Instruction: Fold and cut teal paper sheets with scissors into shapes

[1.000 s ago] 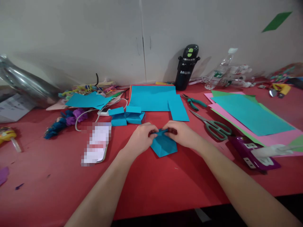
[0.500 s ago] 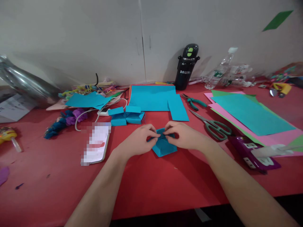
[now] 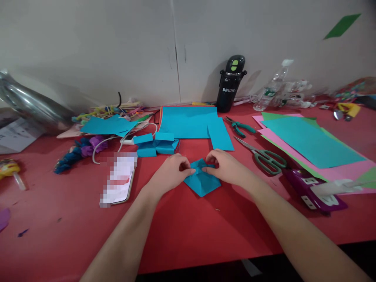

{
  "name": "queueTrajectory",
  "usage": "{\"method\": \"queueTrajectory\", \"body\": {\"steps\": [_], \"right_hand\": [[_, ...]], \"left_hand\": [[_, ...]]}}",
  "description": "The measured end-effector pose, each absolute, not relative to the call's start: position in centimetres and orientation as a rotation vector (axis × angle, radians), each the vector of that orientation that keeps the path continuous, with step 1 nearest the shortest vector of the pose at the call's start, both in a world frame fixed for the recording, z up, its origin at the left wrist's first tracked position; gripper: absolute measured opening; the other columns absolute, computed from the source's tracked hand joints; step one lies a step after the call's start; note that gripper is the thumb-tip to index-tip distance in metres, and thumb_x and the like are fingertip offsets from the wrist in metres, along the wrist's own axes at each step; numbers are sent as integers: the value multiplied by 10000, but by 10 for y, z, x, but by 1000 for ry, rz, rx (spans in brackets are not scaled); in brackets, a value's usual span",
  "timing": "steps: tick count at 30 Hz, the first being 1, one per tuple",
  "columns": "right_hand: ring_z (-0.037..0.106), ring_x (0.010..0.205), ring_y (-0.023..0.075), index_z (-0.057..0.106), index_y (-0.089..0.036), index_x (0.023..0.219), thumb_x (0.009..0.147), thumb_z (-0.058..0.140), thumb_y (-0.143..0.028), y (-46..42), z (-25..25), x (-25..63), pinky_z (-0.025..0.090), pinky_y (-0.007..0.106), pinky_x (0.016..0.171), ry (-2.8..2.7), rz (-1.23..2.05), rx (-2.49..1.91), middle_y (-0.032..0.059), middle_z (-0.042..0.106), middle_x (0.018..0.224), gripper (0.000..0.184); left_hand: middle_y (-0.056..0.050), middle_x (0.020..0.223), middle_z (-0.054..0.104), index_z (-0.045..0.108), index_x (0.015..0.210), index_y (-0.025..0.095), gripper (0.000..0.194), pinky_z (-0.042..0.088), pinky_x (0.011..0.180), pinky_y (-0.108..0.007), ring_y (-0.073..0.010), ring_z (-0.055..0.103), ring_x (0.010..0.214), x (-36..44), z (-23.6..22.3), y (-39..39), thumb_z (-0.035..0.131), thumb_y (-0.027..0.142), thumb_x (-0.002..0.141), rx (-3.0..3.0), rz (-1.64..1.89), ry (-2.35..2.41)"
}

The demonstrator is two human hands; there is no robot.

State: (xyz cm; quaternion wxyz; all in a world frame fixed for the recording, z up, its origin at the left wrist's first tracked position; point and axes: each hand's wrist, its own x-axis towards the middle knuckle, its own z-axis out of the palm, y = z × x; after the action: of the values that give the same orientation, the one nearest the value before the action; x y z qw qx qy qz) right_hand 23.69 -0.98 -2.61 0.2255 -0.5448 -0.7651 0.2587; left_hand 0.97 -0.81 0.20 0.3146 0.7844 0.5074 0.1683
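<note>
A small folded sheet of blue paper [image 3: 203,183] lies on the red table between my hands, its creased point toward me. My left hand [image 3: 173,171] pinches its left edge, thumb on top and fingers curled behind. From the other side my right hand [image 3: 225,168] pinches the right edge in the same way, thumb near the middle crease. The fingertips under the paper are partly hidden. Just beyond my left hand sits a folded blue paper piece [image 3: 157,145] with upright flaps.
A phone [image 3: 120,180] lies to the left. On the right are scissors [image 3: 261,154], pliers [image 3: 241,127], a purple glue gun [image 3: 315,192] and coloured sheets [image 3: 311,143]. Blue sheets [image 3: 188,121] and a black bottle [image 3: 230,88] are at the back. The red table's [image 3: 217,260] front edge is near me.
The folded paper has turned slightly and opened flatter, with its front corner now pointing toward me. My hands have spread a little apart while still pinching it.
</note>
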Motion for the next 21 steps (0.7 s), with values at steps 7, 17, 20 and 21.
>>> {"method": "queueTrajectory", "body": {"steps": [7,17,20,21], "right_hand": [[592,845,226,611,-202,861,834,720,-405,-11,-24,236,463,347,697,-2119,678,-1562,81,659,926,232],[578,790,181,571,-200,868,778,764,-385,-9,-11,241,475,306,674,-1915,1198,-1358,41,629,892,282],[568,781,160,569,-202,912,775,774,-338,-10,-4,240,469,283,664,-1845,1326,-1187,20,607,892,282],[557,761,152,576,-201,919,781,771,-334,-11,-2,239,462,276,648,-1834,1344,-1149,12,599,872,274]], "left_hand": [[-89,1098,640,630,1082,210,348,512,804,-386,-252,623,963,9,-11,-9,708,419,815,2034,514,1364],[-82,1050,643,615,1007,196,337,506,805,-404,-258,618,957,11,-3,-13,734,413,778,2029,483,1296],[-58,980,631,594,983,193,355,495,708,-344,-213,596,860,13,1,-13,750,432,771,1907,487,1230],[-57,980,625,589,1002,191,381,492,690,-328,-202,588,853,14,2,-13,757,439,768,1848,503,1198]]}}
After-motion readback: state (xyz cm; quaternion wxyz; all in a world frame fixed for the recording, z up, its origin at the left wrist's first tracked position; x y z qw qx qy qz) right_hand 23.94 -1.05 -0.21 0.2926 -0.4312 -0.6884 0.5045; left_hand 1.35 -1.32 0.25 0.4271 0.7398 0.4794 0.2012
